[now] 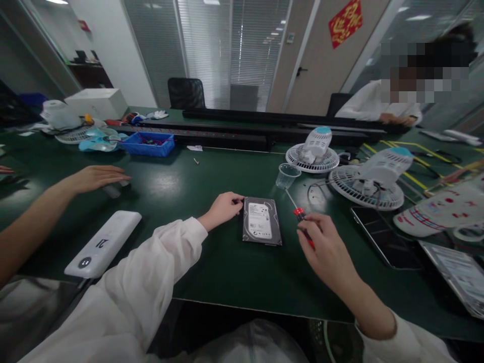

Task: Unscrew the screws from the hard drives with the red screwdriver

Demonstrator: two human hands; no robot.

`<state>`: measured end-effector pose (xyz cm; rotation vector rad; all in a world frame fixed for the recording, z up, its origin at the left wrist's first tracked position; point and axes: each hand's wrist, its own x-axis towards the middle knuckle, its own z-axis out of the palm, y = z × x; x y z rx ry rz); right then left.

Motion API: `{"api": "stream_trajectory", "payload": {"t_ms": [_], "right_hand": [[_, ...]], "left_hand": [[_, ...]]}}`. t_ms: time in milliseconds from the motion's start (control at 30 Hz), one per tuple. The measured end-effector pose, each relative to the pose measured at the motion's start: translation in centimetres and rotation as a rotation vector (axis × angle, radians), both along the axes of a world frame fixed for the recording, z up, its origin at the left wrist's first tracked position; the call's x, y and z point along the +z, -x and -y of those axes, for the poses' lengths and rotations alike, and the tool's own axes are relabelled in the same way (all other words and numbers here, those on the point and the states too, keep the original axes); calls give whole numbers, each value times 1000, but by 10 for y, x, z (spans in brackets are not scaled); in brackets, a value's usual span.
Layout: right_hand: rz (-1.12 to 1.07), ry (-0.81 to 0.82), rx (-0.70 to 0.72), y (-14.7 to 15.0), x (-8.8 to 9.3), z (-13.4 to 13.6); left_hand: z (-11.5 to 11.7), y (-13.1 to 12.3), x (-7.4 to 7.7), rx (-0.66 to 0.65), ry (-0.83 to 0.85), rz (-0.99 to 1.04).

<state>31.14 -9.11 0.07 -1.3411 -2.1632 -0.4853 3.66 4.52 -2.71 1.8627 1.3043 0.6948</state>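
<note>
A hard disk drive (261, 221) with a white label lies flat on the dark green table (212, 262). My left hand (223, 207) is closed in a pinch at the drive's upper left corner. What its fingertips hold, if anything, is too small to see. My right hand (325, 244) is wrapped round a red-handled screwdriver (297, 210), just right of the drive. The screwdriver's thin shaft points up and away toward a clear plastic cup (286, 175).
Another person's bare arm and hand (91, 177) rest on the table at left, above a white power bank (103, 244). Two white desk fans (365, 176) lie at right beside a black tablet (385, 236). A blue bin (149, 144) stands far left. A second person sits at back right.
</note>
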Motion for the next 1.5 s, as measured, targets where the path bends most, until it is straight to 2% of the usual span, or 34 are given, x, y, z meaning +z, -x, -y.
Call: {"api": "stream_trajectory", "payload": {"t_ms": [167,367,533,667,767,900,1000,1067,1200,1500], "right_hand": [[142,196,-43,7,-19,19],[119,241,-47,13,-25,28],[127,279,-80,15,-19,28],[112,138,-88,20,-7,32],[65,108,-141,31,4,37],[72,375,-303,49,15,32],[100,566,-344,54,21,17],[114,627,-327,52,22,7],[94,666,-292,47,18,-2],[-19,673,-271,52,10,1]], "left_hand": [[-1,1,-1,-9,-1,7],[0,1,2,-15,-5,11],[2,-1,2,11,10,18],[3,-2,4,60,51,46],[1,2,16,83,109,70],[4,8,37,92,217,70],[14,11,45,50,323,55],[21,11,44,40,345,53],[26,8,36,89,276,91],[9,-12,33,126,344,225]]}}
